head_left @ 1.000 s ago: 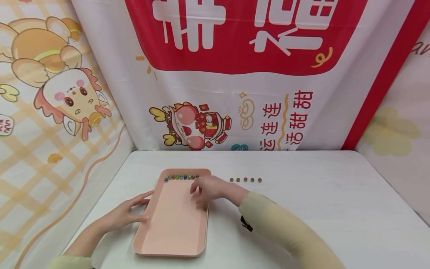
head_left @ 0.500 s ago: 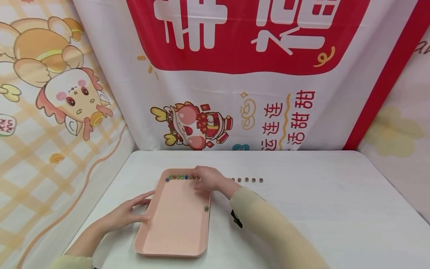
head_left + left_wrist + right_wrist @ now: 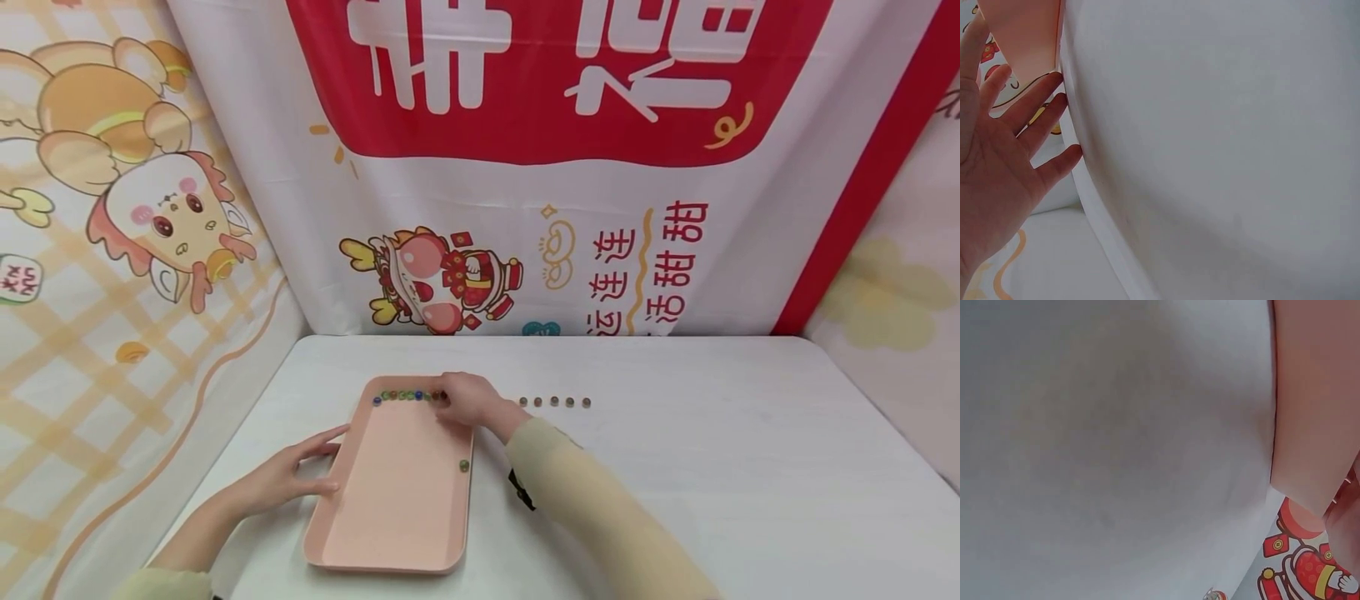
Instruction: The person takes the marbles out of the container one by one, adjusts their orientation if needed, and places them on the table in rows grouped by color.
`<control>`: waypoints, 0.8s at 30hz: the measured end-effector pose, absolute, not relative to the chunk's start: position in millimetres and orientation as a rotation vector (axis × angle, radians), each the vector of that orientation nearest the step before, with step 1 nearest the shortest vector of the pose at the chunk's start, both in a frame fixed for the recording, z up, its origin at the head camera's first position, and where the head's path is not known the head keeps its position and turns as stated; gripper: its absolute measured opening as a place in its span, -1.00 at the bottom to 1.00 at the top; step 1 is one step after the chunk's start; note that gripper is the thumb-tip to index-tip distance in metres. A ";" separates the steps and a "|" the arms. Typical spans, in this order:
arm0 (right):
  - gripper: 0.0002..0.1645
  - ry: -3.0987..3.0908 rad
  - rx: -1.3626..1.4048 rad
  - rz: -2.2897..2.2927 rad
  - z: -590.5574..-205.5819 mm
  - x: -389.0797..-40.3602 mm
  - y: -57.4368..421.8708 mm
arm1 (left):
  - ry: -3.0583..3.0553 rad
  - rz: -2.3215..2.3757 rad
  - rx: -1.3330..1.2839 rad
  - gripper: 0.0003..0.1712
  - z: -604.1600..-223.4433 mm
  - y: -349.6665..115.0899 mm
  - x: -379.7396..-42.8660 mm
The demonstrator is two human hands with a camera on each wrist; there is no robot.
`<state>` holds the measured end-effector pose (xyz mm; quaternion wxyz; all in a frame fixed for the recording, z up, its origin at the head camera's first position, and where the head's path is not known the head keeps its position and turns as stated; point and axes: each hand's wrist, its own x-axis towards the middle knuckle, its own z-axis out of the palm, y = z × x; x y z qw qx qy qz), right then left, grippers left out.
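Note:
A pink rectangular tray (image 3: 397, 500) lies on the white table, with a row of several glass marbles (image 3: 402, 396) along its far end. Over the tray's far right corner, my right hand (image 3: 471, 398) curls its fingers round the marble (image 3: 444, 396) at the row's right end, mostly hiding it. One green marble (image 3: 464, 466) rests apart by the tray's right wall. My left hand (image 3: 281, 479) touches the tray's left rim with thumb and fingertips; its fingers (image 3: 1035, 103) look straight and spread in the left wrist view. The right wrist view shows only a bit of the right hand (image 3: 1346, 528).
To the right of the tray, several more marbles (image 3: 554, 402) sit in a line on the white table (image 3: 675, 467). A printed banner (image 3: 540, 192) hangs behind the table's far edge, and a patterned cloth wall (image 3: 150, 350) stands at the left.
My right hand has moved from beside the green marble up to the right end of the row, leaving the green marble in sight. The left hand stays at the tray rim.

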<state>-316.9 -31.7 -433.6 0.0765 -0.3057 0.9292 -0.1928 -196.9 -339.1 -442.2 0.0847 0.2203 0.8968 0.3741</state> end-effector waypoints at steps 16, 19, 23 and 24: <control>-0.87 2.774 -0.921 -0.620 -439.3 -316.9 -31.2 | 2.673 1.099 0.637 -0.05 -440.8 -337.2 -197.0; -0.87 2.758 -0.905 -0.652 -439.4 -316.7 -30.8 | 2.671 1.110 0.647 -0.05 -441.2 -337.1 -196.9; -0.88 2.728 -0.898 -0.713 -434.9 -314.7 -27.9 | 2.674 1.115 0.643 -0.06 -441.8 -337.4 -195.7; -0.88 2.718 -0.897 -0.733 -432.5 -313.9 -26.5 | 2.675 1.116 0.641 -0.06 -441.8 -337.6 -195.3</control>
